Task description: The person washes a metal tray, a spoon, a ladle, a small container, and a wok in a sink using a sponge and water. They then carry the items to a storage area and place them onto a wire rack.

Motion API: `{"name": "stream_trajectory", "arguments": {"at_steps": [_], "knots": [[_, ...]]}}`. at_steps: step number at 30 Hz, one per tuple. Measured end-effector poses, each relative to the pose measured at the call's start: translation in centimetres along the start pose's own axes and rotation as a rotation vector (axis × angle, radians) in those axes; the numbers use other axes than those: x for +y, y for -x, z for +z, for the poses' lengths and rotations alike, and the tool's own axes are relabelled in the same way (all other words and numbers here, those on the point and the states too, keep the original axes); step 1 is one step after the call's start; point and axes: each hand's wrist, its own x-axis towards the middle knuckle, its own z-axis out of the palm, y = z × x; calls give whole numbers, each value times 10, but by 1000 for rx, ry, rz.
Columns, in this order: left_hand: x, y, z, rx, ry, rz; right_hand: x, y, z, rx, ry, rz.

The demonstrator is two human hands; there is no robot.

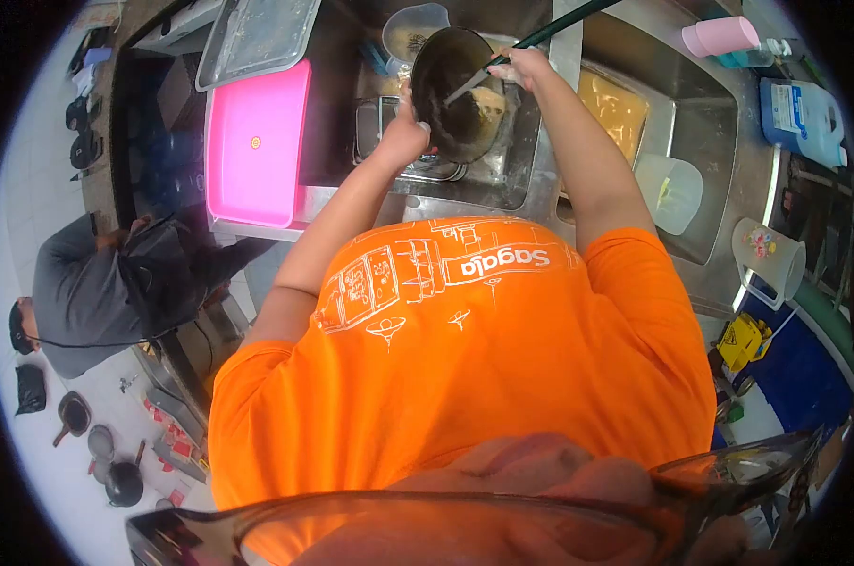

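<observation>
My left hand (406, 132) grips the rim of a dark round pan (451, 90), holding it tilted over a steel sink (502, 179). Inside the pan my right hand (519, 66) holds a yellowish sponge (488, 102) against the dark surface. The pan's long handle (559, 24) points up and to the right. My orange shirt fills the lower middle of the view.
A pink tray (257, 141) lies left of the sink, with a clear lid (257, 38) above it. A second basin (672, 123) holds a yellow cloth and a clear jug (672, 193). A blue detergent bottle (804, 118) stands far right. A person in grey (106, 283) crouches at left.
</observation>
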Motion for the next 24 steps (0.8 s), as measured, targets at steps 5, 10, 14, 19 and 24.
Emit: {"name": "stream_trajectory", "arguments": {"at_steps": [5,10,14,19,24], "knots": [[23,10,3,-18,22,-91,2,-4,-4,21,9,2],[23,11,7,-30,96,-81,1,-1,-8,-49,-14,-23],[20,4,9,-21,-24,-105,0,21,-5,-165,-82,-77],[23,-4,23,-42,153,-91,-5,94,-49,-297,-97,-206],[20,-9,24,-27,282,-196,13,152,-259,1128,324,-794]]}}
